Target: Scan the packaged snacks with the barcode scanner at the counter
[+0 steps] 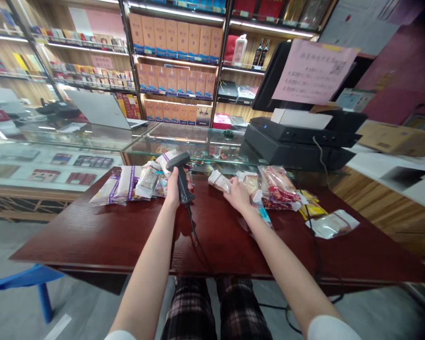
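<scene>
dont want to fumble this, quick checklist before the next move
Handheld barcode scanner gripped in left hand: ok.
Wrapped packet held in right hand: ok.
Scanner cable lying slack across the table, no visible snag: ok.
Barcode showing on that packet: cannot tell, none visible.
Other packets lying back from the front edge of the red wooden table: ok.

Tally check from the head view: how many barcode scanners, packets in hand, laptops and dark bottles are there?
Black handheld barcode scanner, in the left hand: 1
White wrapped packet, in the right hand: 1
Silver laptop: 1
Dark glass bottles on the shelf: 2
Total: 5
</scene>
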Demonstrator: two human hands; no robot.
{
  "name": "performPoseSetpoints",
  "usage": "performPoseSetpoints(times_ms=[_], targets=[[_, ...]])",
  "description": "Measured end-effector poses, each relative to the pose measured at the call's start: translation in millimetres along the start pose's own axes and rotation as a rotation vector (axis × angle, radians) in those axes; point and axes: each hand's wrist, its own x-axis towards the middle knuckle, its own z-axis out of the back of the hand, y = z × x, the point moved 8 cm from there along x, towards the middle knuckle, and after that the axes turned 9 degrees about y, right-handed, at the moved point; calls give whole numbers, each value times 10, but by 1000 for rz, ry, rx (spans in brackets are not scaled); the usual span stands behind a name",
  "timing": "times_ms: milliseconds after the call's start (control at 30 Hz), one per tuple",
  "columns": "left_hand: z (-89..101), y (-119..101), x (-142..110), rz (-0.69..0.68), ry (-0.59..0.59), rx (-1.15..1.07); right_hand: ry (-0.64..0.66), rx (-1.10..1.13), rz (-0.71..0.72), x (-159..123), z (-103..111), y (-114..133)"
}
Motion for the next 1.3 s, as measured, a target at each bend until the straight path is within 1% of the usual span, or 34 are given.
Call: performPoseSetpoints(times_ms=[100, 200, 300, 367, 500, 600, 700, 933, 1133, 1300], targets=[[-143, 66, -31, 39, 105, 7, -138, -53, 55, -61, 217, -137], [-307, 141, -81, 84, 198, 16, -202, -97, 87, -133, 319, -272], [-460, 282, -131, 159, 272, 49, -237, -104, 95, -191, 319, -388], [-540, 410, -168, 211, 298, 79, -244, -97, 93, -207, 288, -436], [-683, 669, -272, 294, 330, 145, -218, -84, 99, -203, 232, -450], [-766, 810, -353, 340, 352, 193, -197, -73, 85, -201, 231, -456], [-763, 900, -374, 364, 341, 247, -176, -55, 67, -201, 234, -474], [-631, 1088, -303, 430, 320, 313, -175, -15, 63, -189, 233, -496], [-663, 1069, -322, 416, 316, 368, -168, -48, 63, -183, 215, -490], [-674, 1048, -328, 404, 325, 351, -182, -8, 80, -179, 224, -492]])
